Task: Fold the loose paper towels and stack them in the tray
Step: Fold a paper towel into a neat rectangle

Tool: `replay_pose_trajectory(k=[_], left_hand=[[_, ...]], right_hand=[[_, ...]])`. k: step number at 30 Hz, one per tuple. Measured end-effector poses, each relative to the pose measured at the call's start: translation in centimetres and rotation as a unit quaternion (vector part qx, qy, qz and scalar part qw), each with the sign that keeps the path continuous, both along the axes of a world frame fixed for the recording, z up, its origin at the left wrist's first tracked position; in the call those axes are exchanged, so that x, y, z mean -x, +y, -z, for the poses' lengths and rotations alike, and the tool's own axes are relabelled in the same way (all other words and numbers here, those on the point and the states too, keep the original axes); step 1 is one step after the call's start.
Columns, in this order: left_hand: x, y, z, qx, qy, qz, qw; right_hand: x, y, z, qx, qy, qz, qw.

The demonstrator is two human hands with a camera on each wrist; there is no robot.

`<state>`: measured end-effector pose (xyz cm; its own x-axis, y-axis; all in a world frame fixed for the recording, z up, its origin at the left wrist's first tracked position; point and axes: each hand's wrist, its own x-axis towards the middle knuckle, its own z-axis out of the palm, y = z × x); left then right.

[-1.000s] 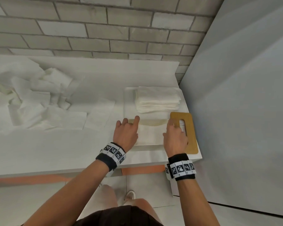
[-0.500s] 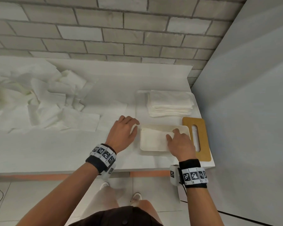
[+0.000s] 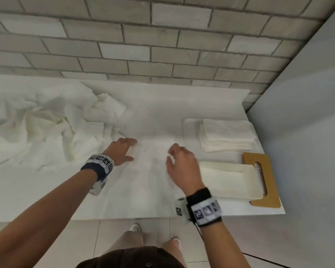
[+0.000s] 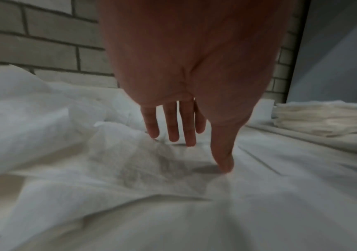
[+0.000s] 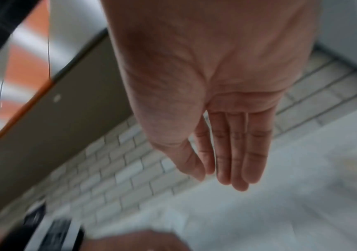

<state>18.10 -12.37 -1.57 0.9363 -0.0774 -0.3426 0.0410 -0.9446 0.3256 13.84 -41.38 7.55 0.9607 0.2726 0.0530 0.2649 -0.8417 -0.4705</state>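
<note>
Your right hand (image 3: 179,165) hangs open above the counter (image 3: 46,200), holding nothing. Right of it sits the tray (image 3: 230,182), one folded towel maybe inside. Your left hand (image 3: 122,151) presses flat on a loose towel (image 3: 153,163). Farther left lies the crumpled pile (image 3: 37,122); far right, a folded stack (image 3: 228,135).

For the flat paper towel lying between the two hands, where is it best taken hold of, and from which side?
Probably pinch the flat paper towel at its near corners, from the counter-edge side. It lies spread flat between the left hand and right hand, both open, so only edges offer a grip.
</note>
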Motion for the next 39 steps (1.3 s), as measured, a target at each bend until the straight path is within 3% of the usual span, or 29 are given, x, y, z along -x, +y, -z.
replay_pose_trajectory(k=[5,11,14,16,18,22,27,29,31,36,37,39], left_hand=[[-1.1,0.6,1.1,-0.015,-0.026,0.043,0.999],[-0.6,3.1,0.4,0.132,-0.083,0.033,0.987],[-0.9,3.9,-1.9,0.223,-0.105,-0.024,0.969],[-1.2,4.1,-3.8,0.254,-0.143,-0.055,0.955],[-1.5,4.1,-5.5,0.263,-0.19,-0.069,0.943],[-1.4,2.0,-8.9,0.363,-0.218,-0.098,0.901],[-0.9,-3.0,-10.9,0.398,-0.212,-0.033,0.892],[-0.2,-5.2,-11.3,0.426,-0.188,-0.016,0.885],[0.9,-7.5,-12.2,0.48,-0.154,-0.007,0.864],[4.1,-12.5,-14.3,0.619,-0.064,-0.067,0.78],[4.5,-13.3,-14.6,0.63,-0.062,-0.072,0.771],[4.9,-15.1,-14.7,0.608,-0.095,-0.066,0.785]], right_hand=[[-1.3,6.2,8.5,0.15,0.069,-0.064,0.984],[-0.9,5.6,11.3,0.16,0.053,-0.032,0.985],[-1.2,4.4,9.3,0.043,0.082,0.004,0.996],[-1.0,3.6,6.5,-0.1,0.123,0.028,0.987],[-0.5,3.0,3.3,-0.187,0.134,0.012,0.973],[0.2,1.9,-2.8,-0.234,0.111,-0.033,0.965],[1.5,1.0,-8.7,-0.26,0.139,-0.08,0.952],[1.8,0.4,-9.5,-0.287,0.142,-0.084,0.944],[1.7,-0.6,-9.3,-0.353,0.122,-0.035,0.927],[1.9,-3.4,-7.4,-0.44,0.01,0.147,0.886],[2.1,-4.1,-7.2,-0.445,-0.001,0.162,0.881],[2.3,-5.3,-6.9,-0.442,-0.009,0.174,0.88]])
